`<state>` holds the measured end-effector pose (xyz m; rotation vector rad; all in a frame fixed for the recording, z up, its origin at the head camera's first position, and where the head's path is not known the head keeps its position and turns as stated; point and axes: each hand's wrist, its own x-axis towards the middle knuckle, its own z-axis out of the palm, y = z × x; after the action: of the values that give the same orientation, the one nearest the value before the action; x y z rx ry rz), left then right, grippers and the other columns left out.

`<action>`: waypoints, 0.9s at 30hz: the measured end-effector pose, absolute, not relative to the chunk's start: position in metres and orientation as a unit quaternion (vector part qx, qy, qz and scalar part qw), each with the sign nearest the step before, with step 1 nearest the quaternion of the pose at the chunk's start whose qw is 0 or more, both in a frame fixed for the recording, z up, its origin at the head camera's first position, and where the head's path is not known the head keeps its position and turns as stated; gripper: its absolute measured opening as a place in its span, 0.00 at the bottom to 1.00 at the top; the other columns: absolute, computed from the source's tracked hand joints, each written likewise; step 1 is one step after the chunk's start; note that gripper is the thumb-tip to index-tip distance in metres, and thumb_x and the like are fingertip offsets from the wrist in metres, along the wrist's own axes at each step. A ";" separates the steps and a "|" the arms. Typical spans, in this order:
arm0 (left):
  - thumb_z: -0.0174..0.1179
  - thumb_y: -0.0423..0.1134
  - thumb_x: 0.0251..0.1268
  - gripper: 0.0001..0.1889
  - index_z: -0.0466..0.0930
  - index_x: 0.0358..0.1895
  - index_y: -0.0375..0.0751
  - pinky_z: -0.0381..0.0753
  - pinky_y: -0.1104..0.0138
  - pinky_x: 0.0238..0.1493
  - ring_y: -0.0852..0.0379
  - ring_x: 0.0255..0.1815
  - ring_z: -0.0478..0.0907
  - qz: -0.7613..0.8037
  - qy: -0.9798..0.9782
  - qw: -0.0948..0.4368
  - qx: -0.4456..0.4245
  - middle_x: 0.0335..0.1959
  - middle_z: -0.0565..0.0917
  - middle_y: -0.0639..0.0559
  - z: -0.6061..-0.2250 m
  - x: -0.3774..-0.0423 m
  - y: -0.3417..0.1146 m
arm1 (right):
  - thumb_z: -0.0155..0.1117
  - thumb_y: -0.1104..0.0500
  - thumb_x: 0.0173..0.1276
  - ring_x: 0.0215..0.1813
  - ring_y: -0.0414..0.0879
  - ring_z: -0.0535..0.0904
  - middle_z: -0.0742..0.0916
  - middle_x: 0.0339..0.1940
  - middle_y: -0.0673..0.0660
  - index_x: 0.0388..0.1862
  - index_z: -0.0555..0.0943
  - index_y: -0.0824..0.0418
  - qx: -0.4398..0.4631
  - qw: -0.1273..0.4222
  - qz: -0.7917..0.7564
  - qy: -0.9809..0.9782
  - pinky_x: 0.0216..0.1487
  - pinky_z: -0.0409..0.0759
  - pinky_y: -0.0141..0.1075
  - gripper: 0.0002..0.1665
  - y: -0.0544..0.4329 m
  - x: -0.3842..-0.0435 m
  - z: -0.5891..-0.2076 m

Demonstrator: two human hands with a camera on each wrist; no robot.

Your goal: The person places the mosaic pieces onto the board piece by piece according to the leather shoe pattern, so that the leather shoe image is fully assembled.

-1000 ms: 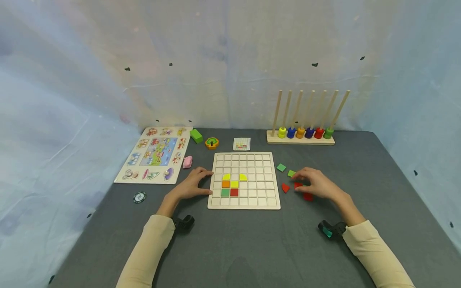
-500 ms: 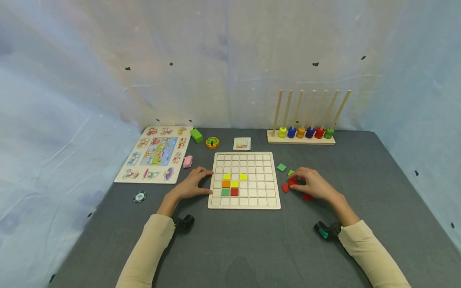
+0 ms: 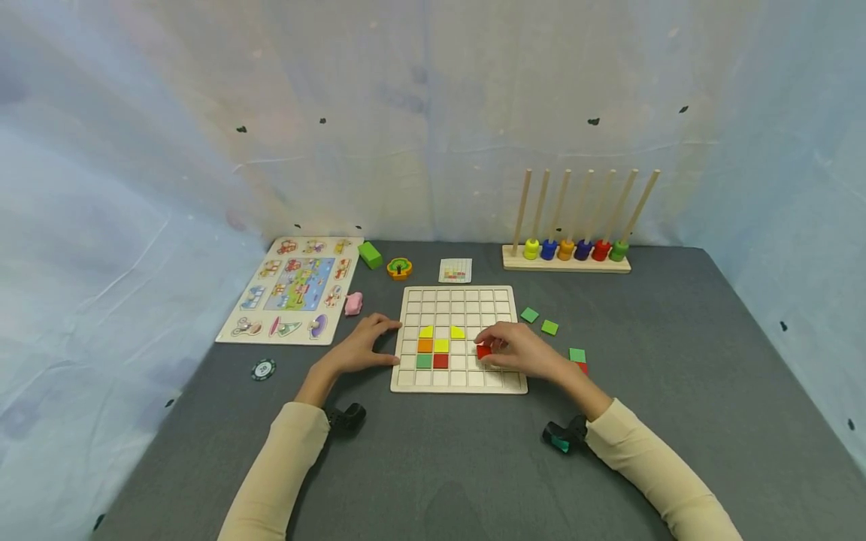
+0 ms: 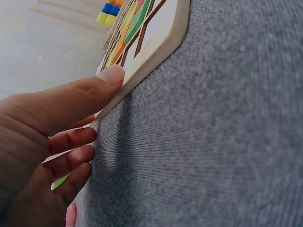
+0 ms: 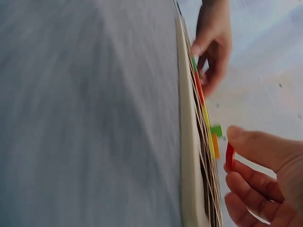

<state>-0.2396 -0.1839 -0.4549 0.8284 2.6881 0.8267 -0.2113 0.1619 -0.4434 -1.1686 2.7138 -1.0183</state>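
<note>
My right hand [image 3: 517,350] pinches a red tile [image 3: 483,352] between thumb and fingers, over the right part of the wooden grid board [image 3: 467,382]. In the right wrist view the red tile [image 5: 230,155] stands on edge in that pinch, a little off the board's surface. My left hand [image 3: 361,347] rests against the board's left edge, thumb and fingers spread apart. Its thumb [image 4: 111,75] presses on the board's rim in the left wrist view. On the board lie yellow pieces [image 3: 441,346], an orange tile [image 3: 425,346], a green tile [image 3: 423,361] and another red tile [image 3: 440,361].
Loose green tiles [image 3: 549,327] and a partly covered red piece [image 3: 582,367] lie right of the board. Behind it are a pattern card [image 3: 455,271] and a peg stand with beads [image 3: 565,266]. A picture puzzle [image 3: 230,330], pink piece [image 3: 353,303] and poker chip [image 3: 263,369] are left.
My right hand has picked up a red tile from the loose pieces and carried it left over the board. The left hand has stayed at the board's edge.
</note>
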 end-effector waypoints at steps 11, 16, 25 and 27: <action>0.67 0.49 0.54 0.36 0.66 0.66 0.40 0.60 0.47 0.62 0.45 0.59 0.61 0.285 0.910 0.104 0.282 0.57 0.66 0.42 -0.456 -0.240 -0.184 | 0.73 0.57 0.53 0.30 0.41 0.74 0.84 0.29 0.50 0.33 0.82 0.59 -0.407 -0.041 -0.336 0.848 0.32 0.72 0.30 0.11 0.126 -0.214 -0.456; 0.67 0.50 0.54 0.37 0.66 0.66 0.40 0.60 0.48 0.62 0.45 0.60 0.61 0.284 0.911 0.105 0.280 0.57 0.66 0.42 -0.456 -0.240 -0.183 | 0.73 0.57 0.53 0.32 0.41 0.75 0.84 0.30 0.50 0.33 0.83 0.58 -0.411 -0.048 -0.336 0.846 0.35 0.72 0.32 0.10 0.124 -0.213 -0.461; 0.67 0.49 0.54 0.37 0.66 0.66 0.40 0.60 0.48 0.62 0.45 0.59 0.61 0.283 0.912 0.108 0.278 0.57 0.66 0.42 -0.454 -0.240 -0.183 | 0.71 0.63 0.55 0.40 0.43 0.76 0.83 0.35 0.53 0.34 0.86 0.60 -0.431 -0.024 -0.330 0.839 0.41 0.74 0.35 0.07 0.130 -0.213 -0.454; 0.67 0.49 0.54 0.37 0.66 0.66 0.40 0.60 0.47 0.61 0.44 0.59 0.61 0.282 0.912 0.106 0.280 0.57 0.66 0.42 -0.454 -0.239 -0.183 | 0.70 0.64 0.56 0.39 0.43 0.77 0.84 0.35 0.53 0.35 0.86 0.60 -0.438 -0.021 -0.334 0.834 0.40 0.74 0.35 0.07 0.130 -0.214 -0.455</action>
<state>-0.2395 -0.1829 -0.4538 0.8234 2.6851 0.8305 -0.2145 0.1300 -0.4545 -1.3963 2.6566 -1.0643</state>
